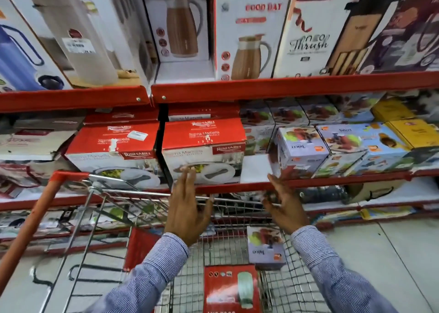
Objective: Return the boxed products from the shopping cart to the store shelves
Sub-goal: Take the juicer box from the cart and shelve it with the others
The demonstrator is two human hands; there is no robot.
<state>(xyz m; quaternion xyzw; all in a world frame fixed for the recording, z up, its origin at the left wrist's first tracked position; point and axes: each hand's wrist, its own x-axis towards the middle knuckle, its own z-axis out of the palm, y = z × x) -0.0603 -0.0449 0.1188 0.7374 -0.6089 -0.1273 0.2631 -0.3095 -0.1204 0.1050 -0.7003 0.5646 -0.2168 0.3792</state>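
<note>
My left hand (187, 211) and right hand (286, 205), both spread and empty, hover at the shelf (308, 183) edge above the cart (237, 253).

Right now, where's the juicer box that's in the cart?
The juicer box stands in the shopping cart, right side, below the right hand, beside a red box.

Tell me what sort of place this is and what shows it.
Most likely a housewares aisle in a retail store: red metal shelves stacked with boxed flasks and juicer boxes, a price sticker on one carton, and a wire shopping cart holding more boxed goods.
</note>
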